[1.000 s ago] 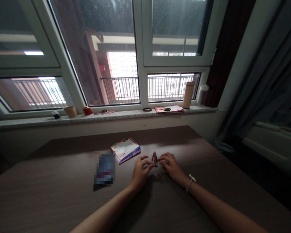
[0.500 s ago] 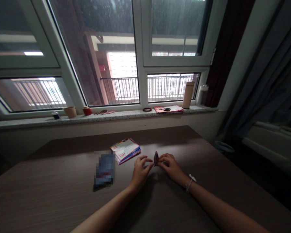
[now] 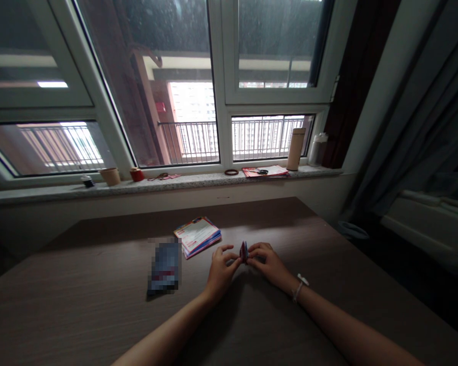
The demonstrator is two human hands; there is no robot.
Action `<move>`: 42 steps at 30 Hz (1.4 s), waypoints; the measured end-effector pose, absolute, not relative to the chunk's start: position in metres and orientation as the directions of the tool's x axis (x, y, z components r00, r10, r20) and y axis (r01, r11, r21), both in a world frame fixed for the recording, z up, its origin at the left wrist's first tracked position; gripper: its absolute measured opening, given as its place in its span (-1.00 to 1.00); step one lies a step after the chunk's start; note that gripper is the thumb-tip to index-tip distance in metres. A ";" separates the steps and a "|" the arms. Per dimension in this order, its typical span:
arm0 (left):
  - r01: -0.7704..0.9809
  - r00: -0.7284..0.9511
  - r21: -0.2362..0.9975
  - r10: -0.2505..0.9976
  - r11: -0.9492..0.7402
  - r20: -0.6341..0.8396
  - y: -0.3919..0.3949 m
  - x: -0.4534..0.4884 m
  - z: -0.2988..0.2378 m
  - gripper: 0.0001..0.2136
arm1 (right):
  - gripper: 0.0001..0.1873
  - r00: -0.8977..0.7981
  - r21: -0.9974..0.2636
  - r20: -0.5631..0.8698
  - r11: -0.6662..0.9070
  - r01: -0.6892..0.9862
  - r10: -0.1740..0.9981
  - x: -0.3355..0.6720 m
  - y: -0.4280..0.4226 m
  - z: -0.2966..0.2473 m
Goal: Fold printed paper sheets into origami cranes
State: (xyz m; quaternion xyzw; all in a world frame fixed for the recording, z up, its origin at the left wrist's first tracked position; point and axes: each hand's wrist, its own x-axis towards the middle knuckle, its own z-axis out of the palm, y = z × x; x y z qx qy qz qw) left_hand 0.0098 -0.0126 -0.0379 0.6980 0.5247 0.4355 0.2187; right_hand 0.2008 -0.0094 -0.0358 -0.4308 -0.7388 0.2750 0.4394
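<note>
— Turned since half a second ago: one small folded piece of multicoloured printed paper (image 3: pixel 244 252), then a single dark pointed face, now nearly edge-on with reddish and bluish layers showing. The person's bare left hand (image 3: pixel 222 269) has closed in on it.

— And the grip, in the head camera's view, the only one?

— Pinched from both sides: left thumb and forefinger at the lower left edge, the bare right hand (image 3: pixel 270 263), pale bracelet (image 3: pixel 299 288) at its wrist, at the right. Two pinches probably keep so slight a piece upright. Whether it touches the brown wood-grain table (image 3: pixel 80 284) cannot be told.

— What lies around?

— Beyond the left hand, a stack of white printed sheets with red and blue edges (image 3: pixel 197 236), presumably set aside to give the fingers room. Nearer and further left, a flat dark-blue object (image 3: pixel 165 267), pixelated past recognition. Dark-handled scissors (image 3: pixel 263 172) lie on red-and-white papers (image 3: pixel 278 172) upon the speckled stone windowsill (image 3: pixel 206 179), seemingly parked out of the way.
</note>
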 end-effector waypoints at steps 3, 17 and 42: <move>0.564 0.088 0.745 0.923 -0.357 0.376 -0.013 0.010 -0.036 -0.93 | -0.89 -0.253 -0.796 0.404 0.474 0.376 0.879 0.200 -0.010 -0.035; 0.584 0.103 0.741 0.935 -0.333 0.339 -0.020 0.013 -0.028 -0.88 | -0.85 -0.181 -0.834 0.351 0.395 0.385 0.919 0.201 -0.010 -0.035; 0.558 0.126 0.757 0.937 -0.339 0.327 -0.016 0.012 -0.031 -0.91 | -0.79 -0.188 -0.830 0.378 0.422 0.364 0.906 0.200 -0.010 -0.035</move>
